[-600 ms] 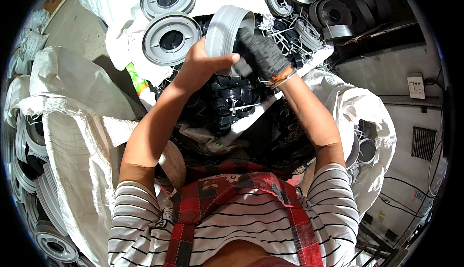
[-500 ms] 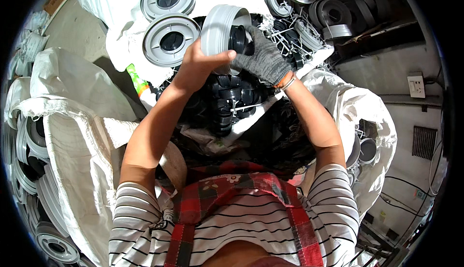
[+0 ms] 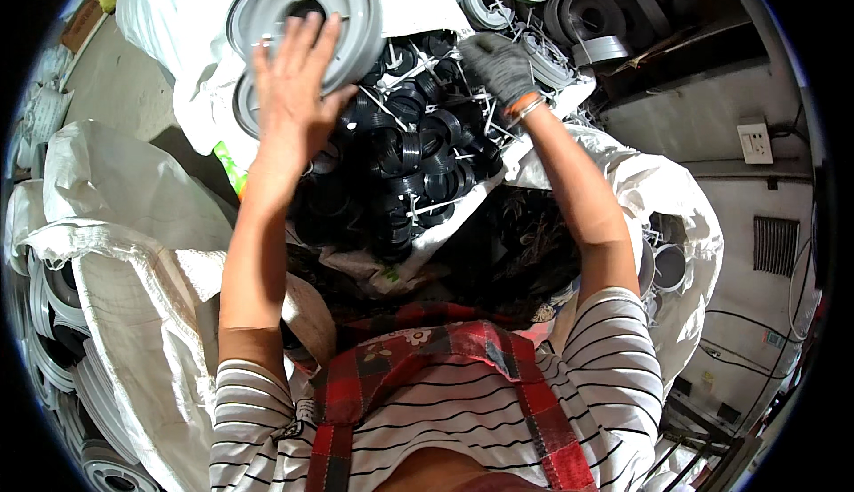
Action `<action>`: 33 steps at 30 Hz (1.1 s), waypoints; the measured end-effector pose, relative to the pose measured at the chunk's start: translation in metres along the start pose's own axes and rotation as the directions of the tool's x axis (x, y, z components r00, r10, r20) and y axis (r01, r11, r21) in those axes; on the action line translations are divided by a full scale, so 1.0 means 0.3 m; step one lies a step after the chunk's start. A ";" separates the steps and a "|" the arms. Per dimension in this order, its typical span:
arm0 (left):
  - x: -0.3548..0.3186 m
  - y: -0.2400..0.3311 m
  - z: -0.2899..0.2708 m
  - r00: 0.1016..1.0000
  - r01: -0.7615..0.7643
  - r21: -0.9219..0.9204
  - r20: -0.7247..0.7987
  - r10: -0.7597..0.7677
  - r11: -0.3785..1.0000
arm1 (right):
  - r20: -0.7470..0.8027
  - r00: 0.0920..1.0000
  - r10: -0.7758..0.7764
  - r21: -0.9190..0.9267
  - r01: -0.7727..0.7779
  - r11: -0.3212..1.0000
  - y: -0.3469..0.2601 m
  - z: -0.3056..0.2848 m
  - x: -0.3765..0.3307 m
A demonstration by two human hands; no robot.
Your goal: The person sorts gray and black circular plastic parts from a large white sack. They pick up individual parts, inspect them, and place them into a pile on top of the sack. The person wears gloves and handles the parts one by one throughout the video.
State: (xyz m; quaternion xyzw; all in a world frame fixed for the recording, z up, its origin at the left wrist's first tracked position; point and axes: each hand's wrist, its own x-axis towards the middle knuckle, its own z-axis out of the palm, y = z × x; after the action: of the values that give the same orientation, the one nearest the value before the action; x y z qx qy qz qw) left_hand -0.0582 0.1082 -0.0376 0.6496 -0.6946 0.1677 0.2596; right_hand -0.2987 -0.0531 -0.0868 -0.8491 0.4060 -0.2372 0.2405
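Observation:
My bare left hand lies flat with fingers spread on a large grey round disc that has a hole in its middle. The disc rests on a white sack at the upper left, over a second grey disc. My right hand, in a grey knit glove, reaches to the far edge of a heap of black plastic rings joined by white plastic runners. Its fingers curl down among the runners, and whether it grips one is hidden.
The black rings lie in an open white sack in front of me. More grey discs and rings are piled at the top right. Another big white sack stands at my left, with stacked grey rings beside it. A wall socket is at the right.
Both hands held the grey disc above the black rings. Now the left hand has carried it up and left onto the stack, and the gloved right hand has let go and moved right.

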 end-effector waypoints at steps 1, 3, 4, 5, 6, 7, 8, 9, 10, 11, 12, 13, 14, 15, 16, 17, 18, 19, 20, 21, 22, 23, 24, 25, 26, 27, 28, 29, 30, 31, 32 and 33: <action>0.002 -0.028 0.001 0.998 0.055 0.069 0.037 -0.058 0.996 | -0.101 0.994 0.040 -0.175 -0.057 0.983 0.143 -0.015 0.045; 0.000 -0.075 0.010 0.990 0.124 0.154 0.049 -0.132 0.980 | -0.184 0.972 0.146 -0.396 -0.209 0.894 0.389 -0.056 0.077; 0.007 -0.086 0.019 0.990 0.131 0.160 0.024 -0.136 0.978 | -0.118 0.975 0.188 -0.550 -0.222 0.805 0.564 -0.077 0.075; -0.006 -0.110 0.014 0.986 0.162 0.202 0.004 -0.166 0.966 | -0.135 0.920 0.369 -0.451 -0.388 0.804 0.517 -0.080 0.080; 0.012 -0.109 0.024 0.987 0.160 0.227 -0.015 -0.161 0.961 | -0.150 0.901 0.407 -0.518 -0.422 0.744 0.626 -0.096 0.060; 0.021 -0.108 0.023 0.986 0.169 0.268 -0.028 -0.167 0.949 | -0.092 0.854 0.512 -0.560 -0.469 0.683 0.579 -0.112 0.065; 0.029 -0.107 0.027 0.984 0.176 0.306 -0.041 -0.171 0.936 | -0.042 0.791 0.611 -0.606 -0.506 0.614 0.522 -0.133 0.067; 0.034 -0.106 0.038 0.980 0.191 0.309 -0.114 -0.163 0.932 | -0.046 0.844 0.535 -0.687 -0.415 0.596 0.703 -0.081 0.065; 0.061 -0.098 0.062 0.971 0.204 0.282 -0.182 -0.157 0.937 | -0.075 0.880 0.469 -0.770 -0.350 0.534 0.869 -0.081 0.034; 0.063 -0.105 0.066 0.957 0.232 0.289 -0.240 -0.165 0.929 | -0.087 0.925 0.371 -0.808 -0.283 0.517 0.863 -0.055 0.033; 0.065 -0.112 0.072 0.940 0.258 0.293 -0.297 -0.169 0.920 | -0.080 0.916 0.393 -0.800 -0.295 0.523 0.860 -0.043 0.043; 0.061 -0.121 0.072 0.928 0.281 0.298 -0.327 -0.179 0.912 | -0.070 0.908 0.413 -0.792 -0.302 0.531 0.811 -0.033 0.056; 0.066 -0.119 0.077 0.927 0.268 0.281 -0.335 -0.168 0.922 | -0.061 0.880 0.470 -0.766 -0.344 0.544 0.797 -0.052 0.072; 0.070 -0.115 0.081 0.927 0.254 0.263 -0.342 -0.156 0.931 | -0.049 0.849 0.526 -0.739 -0.385 0.553 0.790 -0.062 0.081; 0.074 -0.110 0.083 0.923 0.243 0.243 -0.355 -0.147 0.939 | -0.039 0.817 0.576 -0.714 -0.426 0.556 0.780 -0.082 0.095; 0.074 -0.104 0.084 0.929 0.238 0.236 -0.339 -0.150 0.942 | -0.026 0.838 0.546 -0.721 -0.394 0.570 0.746 -0.097 0.095; 0.069 -0.099 0.083 0.934 0.234 0.230 -0.324 -0.153 0.944 | -0.025 0.816 0.577 -0.709 -0.422 0.565 0.761 -0.102 0.088; 0.070 -0.095 0.082 0.937 0.232 0.223 -0.314 -0.156 0.947 | -0.028 0.796 0.605 -0.698 -0.449 0.558 0.766 -0.119 0.088; 0.071 -0.090 0.081 0.936 0.215 0.196 -0.320 -0.145 0.957 | -0.030 0.775 0.631 -0.685 -0.475 0.551 0.769 -0.133 0.092; 0.073 -0.081 0.078 0.936 0.197 0.170 -0.327 -0.133 0.965 | 0.043 0.776 0.629 -0.673 -0.443 0.592 0.772 -0.156 0.095; 0.069 -0.073 0.074 0.936 0.182 0.152 -0.329 -0.124 0.971 | 0.041 0.790 0.612 -0.663 -0.437 0.608 0.740 -0.160 0.100; 0.072 -0.052 0.064 0.935 0.158 0.115 -0.337 -0.111 0.981 | 0.039 0.802 0.595 -0.653 -0.431 0.623 0.705 -0.157 0.103; 0.074 -0.041 0.061 0.927 0.117 0.069 -0.366 -0.084 0.991 | 0.036 0.814 0.580 -0.642 -0.425 0.638 0.685 -0.149 0.109; 0.084 -0.027 0.069 0.922 0.066 0.027 -0.384 -0.051 0.997 | -0.025 0.873 0.486 -0.573 -0.412 0.709 0.770 -0.173 0.098; 0.102 -0.013 0.090 0.913 0.005 -0.031 -0.408 -0.017 0.999 | 0.035 0.948 0.317 -0.156 -0.308 0.938 0.932 -0.199 0.092; 0.083 -0.024 0.095 0.906 -0.055 -0.060 -0.423 0.024 0.997 | 0.039 0.951 0.308 -0.237 -0.291 0.927 0.838 -0.191 0.156; 0.070 -0.027 0.093 0.893 -0.120 -0.097 -0.445 0.065 0.988 | -0.005 0.943 0.332 -0.240 -0.323 0.915 0.694 -0.220 0.207; 0.074 -0.008 0.091 0.896 -0.170 -0.130 -0.433 0.098 0.977 | -0.050 0.934 0.354 -0.139 -0.357 0.924 0.601 -0.265 0.230; 0.075 0.023 0.093 0.938 -0.097 -0.281 -0.347 -0.007 0.955 | -0.087 0.910 0.405 0.017 -0.405 0.914 0.495 -0.325 0.245; 0.065 0.066 0.095 0.966 -0.016 -0.418 -0.241 -0.093 0.908 | -0.126 0.896 0.426 0.449 -0.331 0.830 0.524 -0.349 0.260; 0.042 0.090 0.094 0.978 0.093 -0.514 -0.115 -0.176 0.853 | -0.144 0.889 0.435 0.796 -0.157 0.584 0.510 -0.334 0.294; 0.021 0.101 0.119 0.956 0.228 -0.755 0.055 -0.288 0.614 | -0.069 0.919 0.389 0.961 -0.043 0.274 0.493 -0.330 0.322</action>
State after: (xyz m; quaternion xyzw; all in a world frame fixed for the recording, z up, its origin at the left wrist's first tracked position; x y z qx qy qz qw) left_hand -0.0935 0.0857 -0.0596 0.5694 -0.5903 -0.1515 0.5518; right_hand -0.3890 -0.2341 -0.0792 -0.4340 0.3317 -0.5162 0.6597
